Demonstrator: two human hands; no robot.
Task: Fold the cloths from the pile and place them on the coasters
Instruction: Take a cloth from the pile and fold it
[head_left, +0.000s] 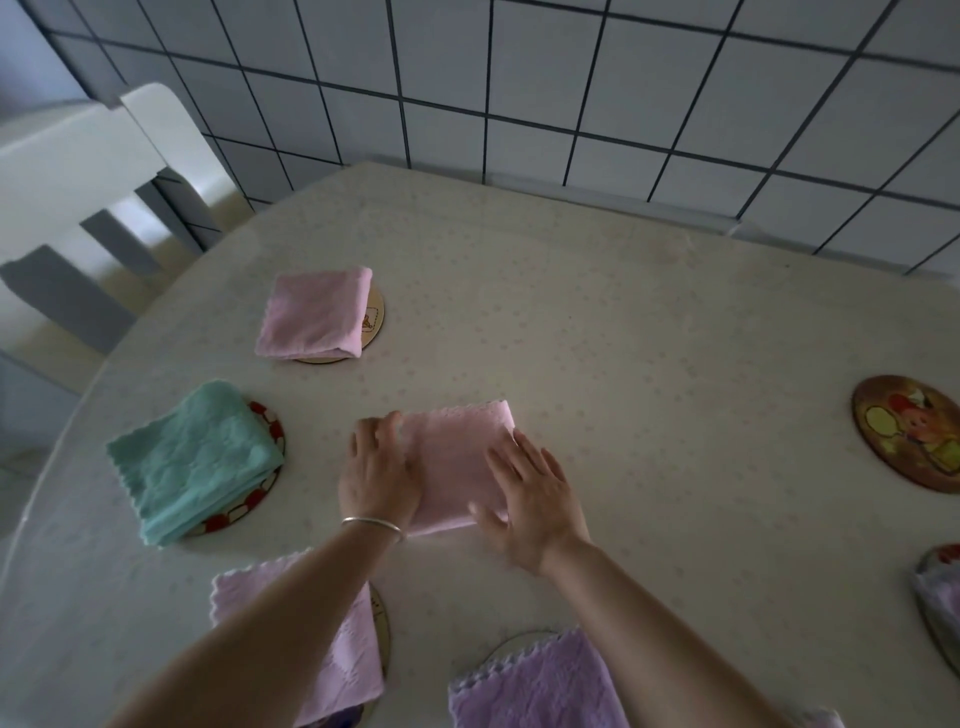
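Observation:
A folded pink cloth (457, 457) lies flat on the table (649, 322) in front of me. My left hand (376, 467) presses palm-down on its left edge, fingers together. My right hand (530, 493) lies flat with spread fingers on its right side. Folded cloths rest on coasters around it: a pink one (311, 314) on a round coaster (375, 317) farther back, a teal one (192, 460) on a red-patterned coaster (270, 426) at the left, a pink one (337, 649) near my left forearm and a lilac one (535, 686) at the bottom.
A bare round coaster with a cartoon picture (909, 434) lies at the right. Another coaster with a pale cloth (935, 592) shows at the right edge. A white chair (88, 171) stands at the table's far left. A tiled wall (571, 78) runs behind.

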